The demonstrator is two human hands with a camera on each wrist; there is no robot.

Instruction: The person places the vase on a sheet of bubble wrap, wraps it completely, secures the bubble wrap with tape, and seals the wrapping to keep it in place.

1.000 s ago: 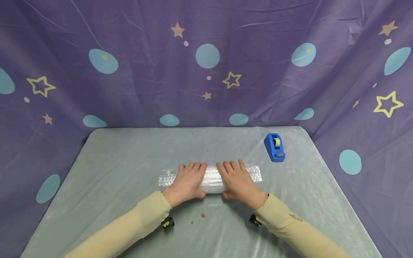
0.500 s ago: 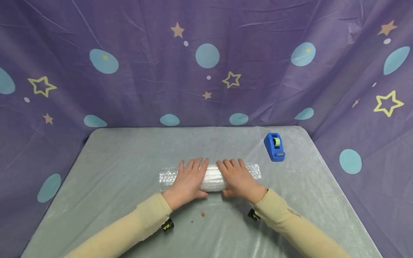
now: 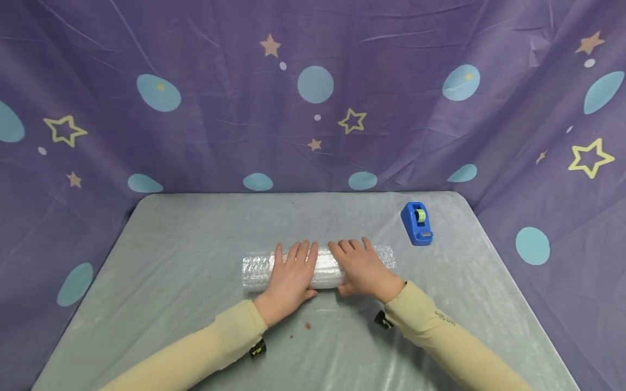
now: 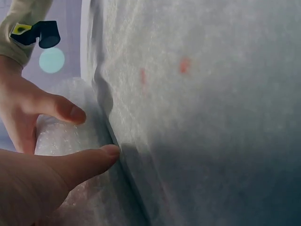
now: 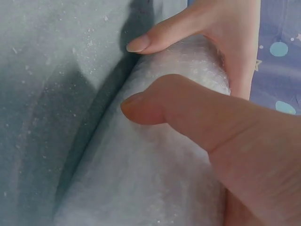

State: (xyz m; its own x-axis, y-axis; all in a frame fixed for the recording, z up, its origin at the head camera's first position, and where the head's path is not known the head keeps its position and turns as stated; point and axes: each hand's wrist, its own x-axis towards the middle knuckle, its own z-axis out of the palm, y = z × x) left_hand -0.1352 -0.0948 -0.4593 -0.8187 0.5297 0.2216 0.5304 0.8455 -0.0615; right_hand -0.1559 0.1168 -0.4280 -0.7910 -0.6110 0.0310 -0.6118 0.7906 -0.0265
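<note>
A roll of clear bubble wrap [image 3: 326, 270] lies sideways on the table in the head view. Across its middle-left part my left hand [image 3: 290, 279] holds it, with spread fingers over the far side and the thumb at the near side. To the right, my right hand [image 3: 363, 271] grips the same roll, its bent thumb pressing the near face in the right wrist view. Both thumbs point toward each other. Beneath the palms the wrap is hidden. In the left wrist view, the left thumb [image 4: 94, 162] reaches down where the roll meets the cloth.
A blue tape dispenser [image 3: 417, 224] with a tape roll stands at the back right of the table [image 3: 205, 222], which has a grey cover. Small red spots [image 3: 307, 326] mark the cover near the front. A purple patterned curtain [image 3: 215, 108] surrounds the table.
The roll has moved slightly away from the person. My left hand has shifted a little to the right with its fingers reaching farther over, baring more of the left end. The right hand keeps its hold.
</note>
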